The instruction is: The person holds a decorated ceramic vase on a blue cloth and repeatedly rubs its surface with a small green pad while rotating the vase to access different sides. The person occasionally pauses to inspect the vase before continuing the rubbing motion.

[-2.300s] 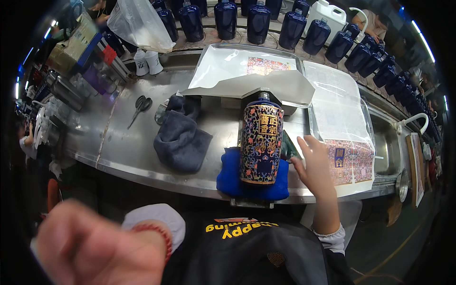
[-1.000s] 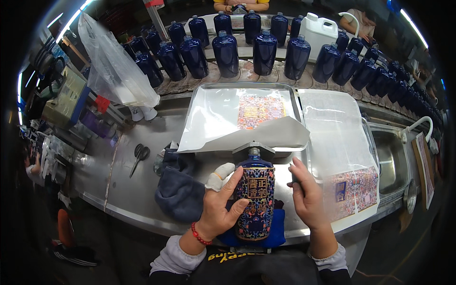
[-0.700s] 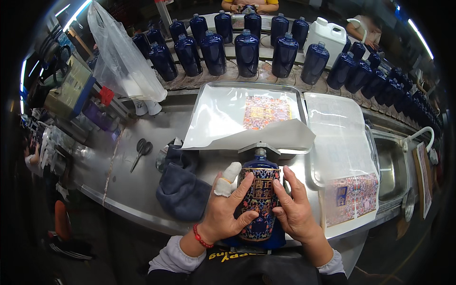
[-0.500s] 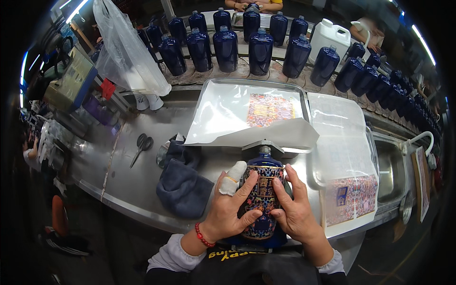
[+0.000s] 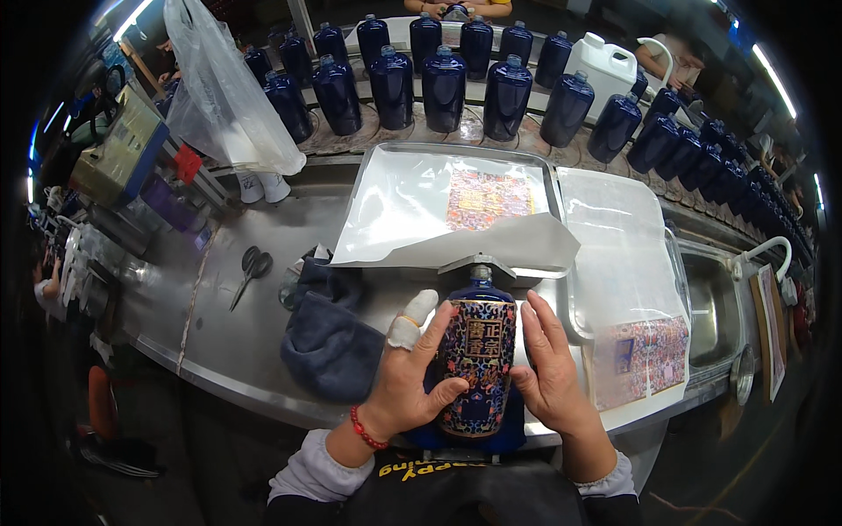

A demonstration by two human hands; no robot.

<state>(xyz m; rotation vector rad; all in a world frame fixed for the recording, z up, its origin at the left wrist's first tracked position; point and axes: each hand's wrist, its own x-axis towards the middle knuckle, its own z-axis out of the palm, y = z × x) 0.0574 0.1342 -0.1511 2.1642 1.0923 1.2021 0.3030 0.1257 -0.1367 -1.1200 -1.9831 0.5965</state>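
A dark blue bottle [image 5: 479,361] with a many-coloured patterned decal lies on a blue cloth pad [image 5: 509,430] at the near edge of the steel bench. My left hand [image 5: 412,373], with a white wrap on one finger and a red bead bracelet at the wrist, presses on the bottle's left side. On the bottle's right side, my right hand [image 5: 551,368] lies flat with its fingers stretched out. Just beyond the bottle, a tray [image 5: 551,180] holds white sheets and a patterned decal [image 5: 488,199].
A dark grey cloth [image 5: 329,337] lies left of the bottle, scissors [image 5: 249,271] further left. Several plain dark blue bottles [image 5: 444,88] stand along the back, with a white jug [image 5: 600,74] and a clear plastic bag [image 5: 221,96]. Another decal sheet [image 5: 640,351] and a sink [image 5: 712,307] are on the right.
My left hand came in from the lower left and joined the right on the bottle. The bottle went from standing upright to lying under both hands, which shifted slightly over its decal.
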